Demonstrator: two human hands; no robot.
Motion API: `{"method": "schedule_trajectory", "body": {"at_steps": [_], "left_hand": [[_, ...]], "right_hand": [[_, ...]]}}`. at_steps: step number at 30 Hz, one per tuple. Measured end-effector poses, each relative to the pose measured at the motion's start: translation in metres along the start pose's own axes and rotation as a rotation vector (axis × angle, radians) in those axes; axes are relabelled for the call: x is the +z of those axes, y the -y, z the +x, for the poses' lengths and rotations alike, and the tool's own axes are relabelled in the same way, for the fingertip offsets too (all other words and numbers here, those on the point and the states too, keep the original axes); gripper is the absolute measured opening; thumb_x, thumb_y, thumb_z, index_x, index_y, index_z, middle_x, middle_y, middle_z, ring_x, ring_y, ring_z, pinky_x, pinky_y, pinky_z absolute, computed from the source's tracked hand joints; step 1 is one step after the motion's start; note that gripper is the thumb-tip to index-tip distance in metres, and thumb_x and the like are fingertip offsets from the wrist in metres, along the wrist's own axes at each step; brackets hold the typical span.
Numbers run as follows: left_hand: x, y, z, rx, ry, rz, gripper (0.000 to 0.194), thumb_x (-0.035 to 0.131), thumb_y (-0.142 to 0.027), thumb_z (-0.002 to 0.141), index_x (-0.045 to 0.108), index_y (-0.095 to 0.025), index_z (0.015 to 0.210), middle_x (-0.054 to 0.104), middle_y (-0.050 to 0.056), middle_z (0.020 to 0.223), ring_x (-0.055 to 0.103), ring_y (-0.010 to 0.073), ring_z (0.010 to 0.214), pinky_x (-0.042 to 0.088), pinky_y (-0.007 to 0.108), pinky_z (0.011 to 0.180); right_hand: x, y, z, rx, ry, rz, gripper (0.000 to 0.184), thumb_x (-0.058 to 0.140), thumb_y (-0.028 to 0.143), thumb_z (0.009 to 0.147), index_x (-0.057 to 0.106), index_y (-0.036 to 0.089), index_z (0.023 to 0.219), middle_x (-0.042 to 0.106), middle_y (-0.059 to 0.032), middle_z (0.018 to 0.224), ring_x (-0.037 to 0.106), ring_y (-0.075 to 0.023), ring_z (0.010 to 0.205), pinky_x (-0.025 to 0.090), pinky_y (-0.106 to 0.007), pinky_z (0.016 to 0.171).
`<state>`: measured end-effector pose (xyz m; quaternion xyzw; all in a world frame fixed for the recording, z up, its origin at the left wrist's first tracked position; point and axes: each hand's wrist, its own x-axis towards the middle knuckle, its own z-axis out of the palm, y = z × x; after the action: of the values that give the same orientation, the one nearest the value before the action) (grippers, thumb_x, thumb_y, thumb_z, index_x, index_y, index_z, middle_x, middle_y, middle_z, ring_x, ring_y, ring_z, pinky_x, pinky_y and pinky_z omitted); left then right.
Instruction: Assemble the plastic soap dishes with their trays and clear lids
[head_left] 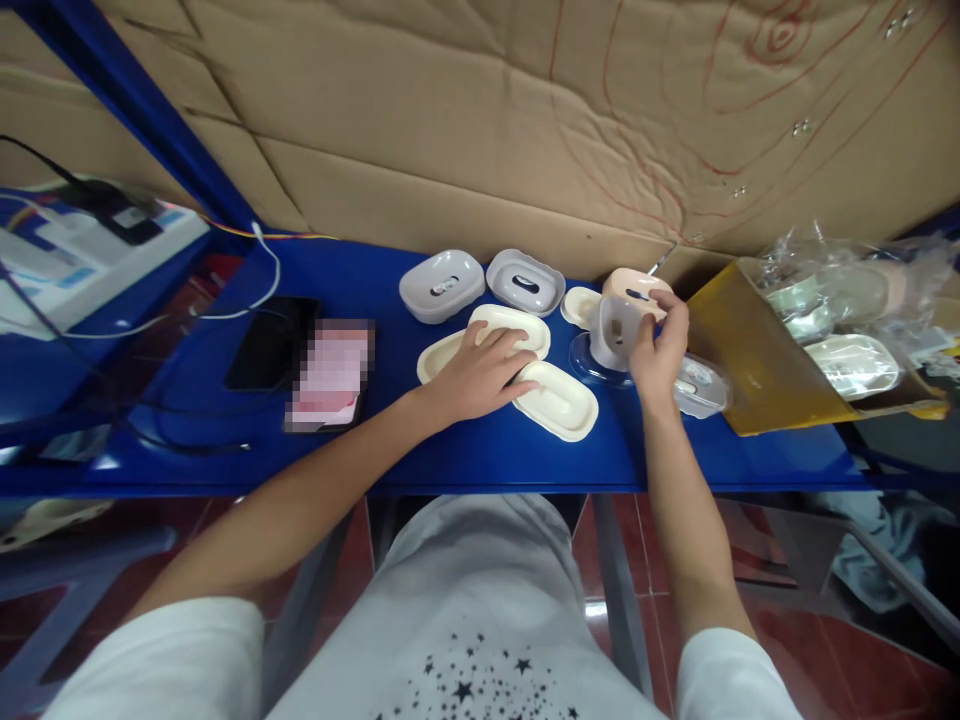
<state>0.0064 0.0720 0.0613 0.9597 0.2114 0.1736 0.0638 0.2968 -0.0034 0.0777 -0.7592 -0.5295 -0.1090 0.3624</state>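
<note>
My left hand [484, 375] lies with fingers spread over several cream oval trays. Its fingertips rest on the upper cream tray [517, 330], and its thumb reaches the edge of the lower cream tray [562, 400]. A third cream tray [435, 357] is partly covered by the hand. My right hand [660, 350] grips a translucent whitish dish [613, 330], tilted up on its side. Beneath that dish is a clear plastic piece [589, 362] on the blue table. Another clear dish [705, 388] lies beside my right wrist, and a peach dish [626, 285] sits behind the fingers.
Two grey oval dishes, a left one [442, 285] and a right one [525, 282], stand at the back by the cardboard wall [420, 190]. A carton [727, 350] with plastic-wrapped dishes is at the right. Left are a phone [330, 375], a black device [262, 345] and cables.
</note>
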Motion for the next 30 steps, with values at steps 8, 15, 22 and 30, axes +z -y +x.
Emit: {"method": "schedule_trajectory", "body": {"at_steps": [8, 15, 22, 30], "left_hand": [[-0.036, -0.009, -0.032, -0.417, -0.04, 0.213, 0.034, 0.058, -0.042, 0.109, 0.072, -0.015, 0.123, 0.074, 0.017, 0.119, 0.073, 0.037, 0.107, 0.055, 0.05, 0.091], [-0.022, -0.03, -0.113, -0.351, -0.013, 0.193, 0.035, 0.061, -0.037, 0.108, 0.067, -0.02, 0.138, 0.067, 0.019, 0.145, 0.065, 0.0405, 0.136, 0.059, 0.055, 0.101], [-0.027, -0.038, -0.15, -0.334, -0.138, 0.042, 0.016, 0.06, -0.033, 0.11, 0.07, -0.021, 0.106, 0.074, 0.013, 0.132, 0.073, 0.0335, 0.125, 0.063, 0.051, 0.102], [-0.022, -0.043, -0.161, -0.317, -0.168, -0.073, 0.011, 0.061, -0.029, 0.109, 0.07, -0.023, 0.109, 0.074, 0.012, 0.134, 0.073, 0.0307, 0.126, 0.062, 0.052, 0.107]], "right_hand": [[0.02, 0.065, -0.051, -0.656, 0.447, 0.244, 0.031, 0.046, 0.023, 0.106, 0.075, 0.027, 0.111, 0.08, -0.0062, 0.103, 0.072, -0.0249, 0.097, 0.05, -0.041, 0.09], [0.014, 0.071, -0.054, -0.742, 0.502, 0.196, 0.021, 0.051, 0.017, 0.098, 0.068, 0.025, 0.089, 0.079, -0.0026, 0.088, 0.068, -0.0208, 0.079, 0.041, -0.039, 0.086], [0.011, 0.057, -0.043, -0.661, 0.609, 0.061, 0.021, 0.051, 0.02, 0.103, 0.071, 0.022, 0.098, 0.08, -0.006, 0.093, 0.069, -0.0243, 0.085, 0.036, -0.041, 0.088], [-0.005, 0.056, -0.045, -0.647, 0.715, 0.183, 0.024, 0.051, 0.032, 0.113, 0.073, 0.027, 0.12, 0.081, -0.0069, 0.121, 0.072, -0.0279, 0.116, 0.034, -0.052, 0.113]]}}
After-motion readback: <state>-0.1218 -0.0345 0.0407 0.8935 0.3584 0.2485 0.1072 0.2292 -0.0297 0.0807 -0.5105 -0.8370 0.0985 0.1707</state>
